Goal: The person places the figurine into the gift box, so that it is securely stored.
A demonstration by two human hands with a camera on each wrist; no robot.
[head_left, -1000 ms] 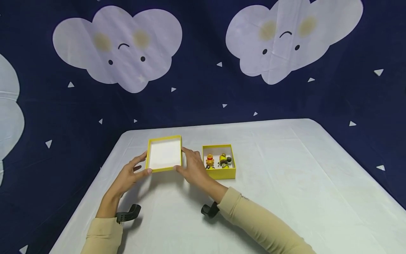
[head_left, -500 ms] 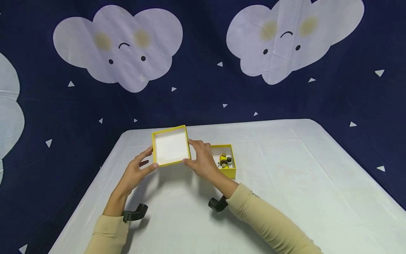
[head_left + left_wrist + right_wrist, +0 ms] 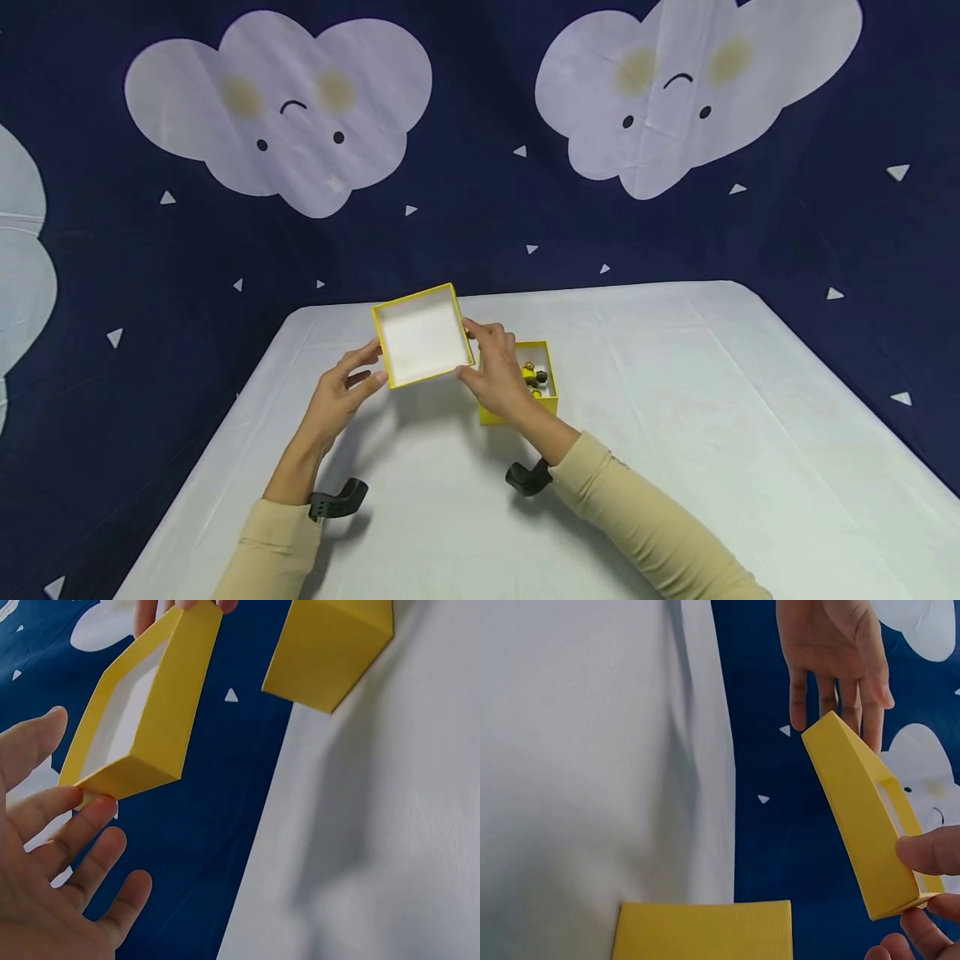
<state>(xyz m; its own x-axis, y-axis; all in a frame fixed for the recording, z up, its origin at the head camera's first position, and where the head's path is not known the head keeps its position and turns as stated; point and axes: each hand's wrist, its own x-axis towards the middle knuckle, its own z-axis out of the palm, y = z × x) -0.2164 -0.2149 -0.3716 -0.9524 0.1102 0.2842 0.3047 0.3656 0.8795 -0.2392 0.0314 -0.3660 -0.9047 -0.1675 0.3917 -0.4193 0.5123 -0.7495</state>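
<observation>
A square yellow box lid (image 3: 422, 337) with a white inside is held above the table, tilted so that its hollow side faces the head camera. My right hand (image 3: 504, 372) pinches its right edge, the thumb (image 3: 936, 852) against one side and fingers behind. My left hand (image 3: 341, 402) touches the opposite corner with outstretched fingertips (image 3: 99, 810), while its thumb stands clear of the lid (image 3: 171, 712). Right behind my right hand, the yellow box (image 3: 491, 416) rests on the table, uncovered. Inside it are small yellow and black toy figures (image 3: 531, 375), partly hidden by that hand.
A white cloth covers the table (image 3: 675, 417). Behind it hangs a dark blue curtain (image 3: 480, 225) printed with white clouds and triangles. Black wrist-worn devices sit on both wrists, one at the left cuff (image 3: 339, 500).
Both hands have carried the lid up and to the right, and it has turned slightly. My right hand now covers more of the box. The box has stayed in place.
</observation>
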